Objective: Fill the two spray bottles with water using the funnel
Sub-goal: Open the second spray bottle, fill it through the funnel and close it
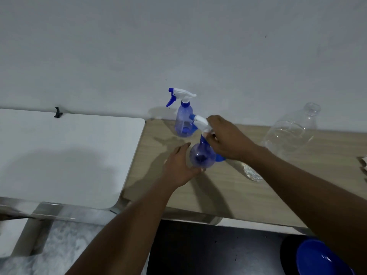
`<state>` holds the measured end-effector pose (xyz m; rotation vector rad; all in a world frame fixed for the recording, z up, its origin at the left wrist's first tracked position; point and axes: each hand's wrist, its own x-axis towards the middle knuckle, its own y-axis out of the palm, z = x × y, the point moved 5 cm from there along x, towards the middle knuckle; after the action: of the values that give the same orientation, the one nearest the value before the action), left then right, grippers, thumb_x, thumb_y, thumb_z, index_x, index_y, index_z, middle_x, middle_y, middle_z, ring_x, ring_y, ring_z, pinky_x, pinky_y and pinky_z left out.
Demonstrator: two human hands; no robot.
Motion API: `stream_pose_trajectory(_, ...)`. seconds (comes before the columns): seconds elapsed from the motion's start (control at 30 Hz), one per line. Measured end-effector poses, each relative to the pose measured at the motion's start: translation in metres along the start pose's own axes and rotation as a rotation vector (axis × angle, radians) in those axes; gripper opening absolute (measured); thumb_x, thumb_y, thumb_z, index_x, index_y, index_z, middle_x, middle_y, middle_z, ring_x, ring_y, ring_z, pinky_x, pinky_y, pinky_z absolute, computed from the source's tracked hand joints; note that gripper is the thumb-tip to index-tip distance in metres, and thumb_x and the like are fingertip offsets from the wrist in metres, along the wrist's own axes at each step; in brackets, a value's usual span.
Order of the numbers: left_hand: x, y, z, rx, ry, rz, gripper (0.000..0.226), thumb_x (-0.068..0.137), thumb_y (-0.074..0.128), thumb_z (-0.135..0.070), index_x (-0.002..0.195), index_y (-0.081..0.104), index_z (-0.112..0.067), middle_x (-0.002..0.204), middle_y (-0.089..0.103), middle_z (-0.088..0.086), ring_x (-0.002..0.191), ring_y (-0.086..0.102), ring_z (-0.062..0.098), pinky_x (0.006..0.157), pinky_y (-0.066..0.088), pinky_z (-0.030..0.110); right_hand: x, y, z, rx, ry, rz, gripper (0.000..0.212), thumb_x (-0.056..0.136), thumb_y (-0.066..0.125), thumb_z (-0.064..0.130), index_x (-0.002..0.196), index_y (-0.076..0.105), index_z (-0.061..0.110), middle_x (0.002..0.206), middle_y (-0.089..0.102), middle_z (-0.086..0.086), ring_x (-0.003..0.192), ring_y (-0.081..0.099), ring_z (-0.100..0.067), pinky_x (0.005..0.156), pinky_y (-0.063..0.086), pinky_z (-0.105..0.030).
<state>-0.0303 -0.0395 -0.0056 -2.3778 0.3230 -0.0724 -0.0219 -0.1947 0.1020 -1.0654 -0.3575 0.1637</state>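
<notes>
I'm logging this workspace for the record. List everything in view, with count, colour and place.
spray bottles: two, translucent blue with white-and-blue trigger heads; standing spray bottle on the wooden table by the wall, held spray bottle tilted in front of it.
funnel: one, blue, on the table behind the held bottle, mostly hidden.
clear bottle: one, colourless, on the table at right.
wooden table: one, light brown.
white surface: one, left of the table.
black clip: one, at the white surface's far edge.
blue basin: one, low at bottom right.
hands: two; left hand cups the held bottle's base, right hand grips its neck.
</notes>
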Motion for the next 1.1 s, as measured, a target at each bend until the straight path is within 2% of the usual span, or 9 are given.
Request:
stream_pose_trajectory(0.2,-0.033,0.028,0.022,0.018,-0.030,0.044,0.052,0.064,0.082,-0.046,0.109,0.059,-0.038,0.105,0.068,-0.011,0.098,0.065,0.011,0.086,0.052,0.035,-0.046,0.058,0.010,0.026,0.011,0.104,0.023,0.093,0.056,0.013,0.114,0.052,0.005,0.109,0.055,-0.010,0.090,0.056,-0.029,0.075,0.047,-0.044)
stream_pose_trajectory(0.3,-0.039,0.034,0.028,0.067,-0.029,0.025,0.040,0.077,0.077,-0.032,0.114,0.062,-0.028,0.108,0.069,-0.005,0.097,0.064,0.016,0.082,0.047,0.025,-0.053,0.063,0.020,0.008,-0.007,0.062,0.028,0.094,0.060,0.024,0.117,0.053,0.008,0.111,0.056,-0.005,0.089,0.056,-0.022,0.072,0.049,-0.037)
stream_pose_trajectory(0.47,-0.042,0.037,0.033,0.124,-0.063,0.035,0.048,0.079,0.075,-0.029,0.123,0.057,-0.026,0.108,0.067,-0.003,0.097,0.063,0.015,0.086,0.051,0.031,-0.045,0.066,0.024,-0.258,0.021,0.009,0.038,0.092,0.062,0.043,0.110,0.052,0.010,0.104,0.062,-0.007,0.088,0.056,-0.024,0.070,0.041,-0.033)
stream_pose_trajectory(0.6,-0.039,0.036,0.033,0.153,-0.053,0.069,0.052,0.076,0.078,-0.042,0.122,0.056,-0.030,0.107,0.067,-0.007,0.095,0.062,0.014,0.086,0.051,0.031,-0.047,0.069,0.024,-0.076,0.046,0.076,0.027,0.096,0.060,0.027,0.113,0.047,0.011,0.107,0.058,-0.007,0.088,0.053,-0.020,0.069,0.040,-0.031)
stream_pose_trajectory(0.73,-0.039,0.035,0.032,0.137,-0.038,0.074,0.060,0.070,0.076,-0.060,0.121,0.056,-0.038,0.104,0.069,-0.010,0.091,0.063,0.011,0.083,0.053,0.034,-0.045,0.067,0.021,0.092,0.019,0.270,0.041,0.091,0.065,0.016,0.125,0.043,0.012,0.113,0.050,-0.005,0.095,0.055,-0.026,0.077,0.048,-0.039)
stream_pose_trajectory(0.8,-0.040,0.036,0.033,0.099,-0.030,0.068,0.062,0.067,0.076,-0.062,0.121,0.056,-0.039,0.105,0.070,-0.011,0.093,0.064,0.011,0.084,0.053,0.035,-0.046,0.066,0.017,0.047,0.010,0.277,0.055,0.086,0.071,0.027,0.131,0.042,0.015,0.116,0.052,-0.005,0.099,0.054,-0.025,0.082,0.048,-0.042)
stream_pose_trajectory(0.9,-0.040,0.038,0.037,0.088,-0.020,0.034,0.059,0.068,0.079,-0.052,0.120,0.058,-0.034,0.102,0.070,-0.009,0.091,0.065,0.011,0.085,0.053,0.038,-0.047,0.063,0.011,-0.208,-0.003,0.121,0.057,0.083,0.067,0.056,0.121,0.048,0.017,0.110,0.060,-0.003,0.097,0.055,-0.024,0.085,0.043,-0.043)
stream_pose_trajectory(1.0,-0.040,0.037,0.035,0.099,0.009,0.036,0.063,0.068,0.077,-0.058,0.123,0.056,-0.037,0.108,0.069,-0.012,0.095,0.064,0.009,0.086,0.053,0.035,-0.049,0.069,0.012,-0.100,0.007,0.161,0.046,0.089,0.068,0.035,0.125,0.046,0.017,0.115,0.060,-0.004,0.104,0.056,-0.027,0.090,0.040,-0.044)
stream_pose_trajectory(1.1,-0.040,0.034,0.032,0.086,0.008,0.045,0.066,0.067,0.078,-0.060,0.125,0.056,-0.038,0.113,0.068,-0.012,0.098,0.063,0.010,0.085,0.051,0.032,-0.048,0.066,0.012,-0.007,0.008,0.267,0.062,0.083,0.070,0.029,0.136,0.040,0.019,0.123,0.056,-0.003,0.109,0.052,-0.025,0.095,0.040,-0.048)
